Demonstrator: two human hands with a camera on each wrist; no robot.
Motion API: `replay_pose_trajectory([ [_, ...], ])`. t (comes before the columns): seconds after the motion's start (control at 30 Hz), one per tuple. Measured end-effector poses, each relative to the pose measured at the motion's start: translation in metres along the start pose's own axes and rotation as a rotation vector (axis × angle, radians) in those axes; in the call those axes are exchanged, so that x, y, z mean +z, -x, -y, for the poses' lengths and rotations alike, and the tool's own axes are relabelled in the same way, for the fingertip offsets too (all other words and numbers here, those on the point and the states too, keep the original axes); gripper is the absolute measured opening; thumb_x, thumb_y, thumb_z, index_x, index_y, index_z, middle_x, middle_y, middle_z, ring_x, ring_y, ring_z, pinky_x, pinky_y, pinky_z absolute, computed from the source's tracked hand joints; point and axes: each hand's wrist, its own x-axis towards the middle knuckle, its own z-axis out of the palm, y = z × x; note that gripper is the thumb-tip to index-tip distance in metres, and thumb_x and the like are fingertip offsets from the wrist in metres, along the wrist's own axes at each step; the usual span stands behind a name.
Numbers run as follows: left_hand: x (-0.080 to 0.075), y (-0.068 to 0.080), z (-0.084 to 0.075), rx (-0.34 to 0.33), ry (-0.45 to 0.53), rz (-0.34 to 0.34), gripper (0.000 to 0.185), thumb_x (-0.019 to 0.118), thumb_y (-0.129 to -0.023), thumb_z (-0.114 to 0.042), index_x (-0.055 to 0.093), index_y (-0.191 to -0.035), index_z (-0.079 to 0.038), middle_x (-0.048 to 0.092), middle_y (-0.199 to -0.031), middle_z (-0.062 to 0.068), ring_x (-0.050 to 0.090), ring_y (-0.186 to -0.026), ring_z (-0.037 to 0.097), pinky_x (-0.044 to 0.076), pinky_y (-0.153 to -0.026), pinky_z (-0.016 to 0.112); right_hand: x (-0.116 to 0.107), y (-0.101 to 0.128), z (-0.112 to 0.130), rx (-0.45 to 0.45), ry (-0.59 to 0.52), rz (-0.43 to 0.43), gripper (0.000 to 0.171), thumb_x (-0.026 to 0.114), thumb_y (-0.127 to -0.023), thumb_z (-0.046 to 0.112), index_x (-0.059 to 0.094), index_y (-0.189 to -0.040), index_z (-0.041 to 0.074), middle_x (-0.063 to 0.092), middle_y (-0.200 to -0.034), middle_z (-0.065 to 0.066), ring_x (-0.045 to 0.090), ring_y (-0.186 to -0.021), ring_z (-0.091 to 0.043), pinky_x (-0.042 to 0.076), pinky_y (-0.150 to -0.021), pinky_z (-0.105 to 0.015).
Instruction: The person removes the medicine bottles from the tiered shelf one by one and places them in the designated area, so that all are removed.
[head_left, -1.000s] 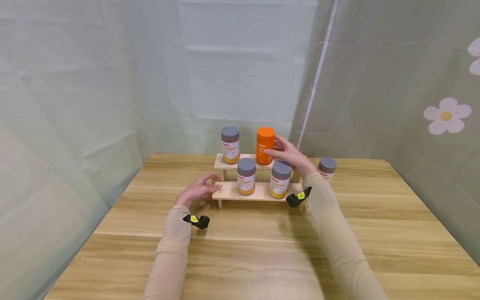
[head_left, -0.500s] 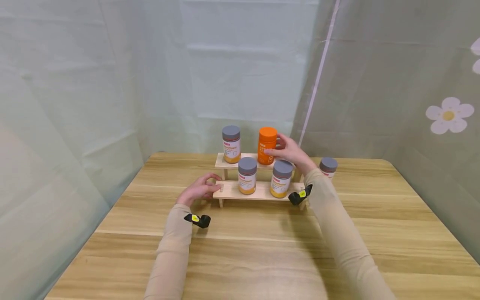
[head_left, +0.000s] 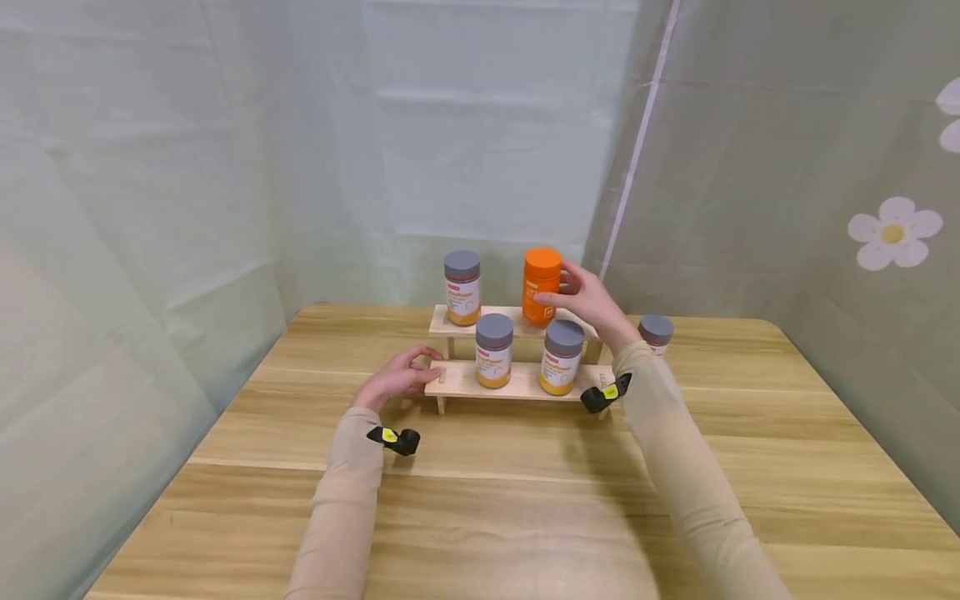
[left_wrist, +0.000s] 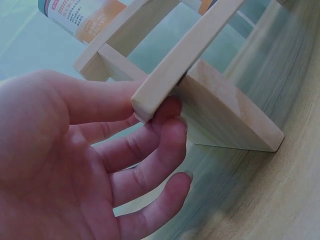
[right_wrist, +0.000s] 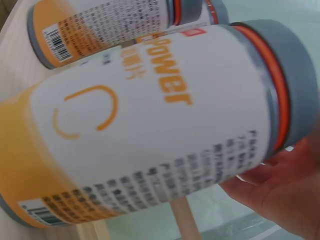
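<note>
One orange bottle [head_left: 542,285], apparently five grey-capped bottles [head_left: 493,350].

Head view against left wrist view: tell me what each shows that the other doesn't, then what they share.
Only the head view shows the right hand gripping the orange bottle on the upper step, four grey-capped bottles, one behind the rack, and both sleeves. Only the left wrist view shows fingertips curled under the lower step's end and the rack's side panel up close. Both show the left hand at the wooden rack on the table.
</note>
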Motion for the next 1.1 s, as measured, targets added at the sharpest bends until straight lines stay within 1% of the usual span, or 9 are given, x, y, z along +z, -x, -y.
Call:
replay_pose_trajectory([
  [0.1, 0.000, -0.001, 0.000, -0.002, -0.002, 0.000, 0.042, 0.058, -0.097, -0.022, 0.043, -0.132, -0.006, 0.063, -0.090, 0.002, 0.062, -0.081, 0.014, 0.051, -0.076, 0.030, -0.004, 0.004, 0.002, -0.028, -0.053, -0.036, 0.073, 0.073, -0.087, 0.023, 0.035, -0.149, 0.020, 0.049, -0.145, -0.015, 0.050, -0.130, -0.035, 0.039, -0.109, -0.052],
  [0.17, 0.000, -0.002, 0.001, 0.005, -0.010, 0.003, 0.043, 0.058, -0.097, -0.023, 0.043, -0.133, -0.005, 0.064, -0.092, 0.003, 0.062, -0.082, 0.014, 0.051, -0.077, 0.030, -0.006, 0.006, 0.002, -0.045, -0.085, -0.061, 0.071, 0.073, -0.086, 0.021, 0.036, -0.147, 0.018, 0.050, -0.143, -0.017, 0.051, -0.129, -0.035, 0.040, -0.107, -0.051],
  [0.33, -0.001, -0.003, 0.001, 0.010, -0.015, 0.003, 0.044, 0.058, -0.097, -0.023, 0.043, -0.133, -0.005, 0.065, -0.095, 0.005, 0.062, -0.083, 0.014, 0.051, -0.077, 0.031, -0.009, 0.008, 0.002, -0.075, -0.127, -0.104, 0.063, 0.074, -0.085, 0.019, 0.041, -0.138, 0.014, 0.053, -0.140, -0.018, 0.053, -0.127, -0.035, 0.043, -0.104, -0.051],
  [0.5, -0.001, -0.003, 0.000, 0.015, -0.010, 0.002, 0.042, 0.058, -0.096, -0.024, 0.044, -0.131, -0.006, 0.065, -0.093, 0.004, 0.061, -0.083, 0.014, 0.050, -0.075, 0.030, -0.014, 0.012, -0.002, -0.086, -0.129, -0.128, 0.058, 0.074, -0.086, 0.021, 0.044, -0.136, 0.015, 0.053, -0.141, -0.016, 0.051, -0.128, -0.033, 0.041, -0.106, -0.051],
  [0.73, 0.000, -0.001, 0.004, -0.001, -0.024, -0.005, 0.041, 0.058, -0.097, -0.024, 0.044, -0.131, -0.007, 0.063, -0.088, -0.001, 0.059, -0.080, 0.013, 0.047, -0.073, 0.028, -0.020, 0.030, -0.016, -0.045, -0.149, -0.218, 0.065, 0.074, -0.086, 0.026, 0.043, -0.142, 0.019, 0.051, -0.143, -0.016, 0.051, -0.127, -0.031, 0.038, -0.110, -0.049],
  [0.87, 0.000, -0.001, 0.005, 0.004, -0.024, -0.008, 0.042, 0.059, -0.096, -0.024, 0.044, -0.131, -0.007, 0.062, -0.086, -0.001, 0.058, -0.078, 0.012, 0.047, -0.071, 0.028, -0.028, 0.037, -0.023, -0.053, -0.135, -0.245, 0.065, 0.075, -0.085, 0.030, 0.045, -0.142, 0.022, 0.053, -0.141, -0.016, 0.054, -0.124, -0.028, 0.038, -0.110, -0.049],
  [1.0, -0.002, -0.002, 0.005, 0.005, -0.022, -0.004, 0.042, 0.058, -0.097, -0.023, 0.043, -0.132, -0.006, 0.061, -0.084, -0.002, 0.057, -0.077, 0.012, 0.046, -0.071, 0.028, -0.036, 0.041, -0.028, -0.069, -0.106, -0.252, 0.064, 0.074, -0.086, 0.030, 0.045, -0.142, 0.023, 0.053, -0.141, -0.016, 0.056, -0.119, -0.021, 0.038, -0.110, -0.049],
  [1.1, -0.003, -0.002, 0.005, 0.005, -0.021, -0.001, 0.042, 0.058, -0.097, -0.023, 0.043, -0.132, -0.005, 0.061, -0.084, -0.001, 0.058, -0.077, 0.013, 0.046, -0.070, 0.028, -0.041, 0.045, -0.030, -0.058, -0.096, -0.259, 0.064, 0.074, -0.086, 0.028, 0.045, -0.143, 0.023, 0.052, -0.142, -0.015, 0.055, -0.116, -0.016, 0.037, -0.110, -0.049],
])
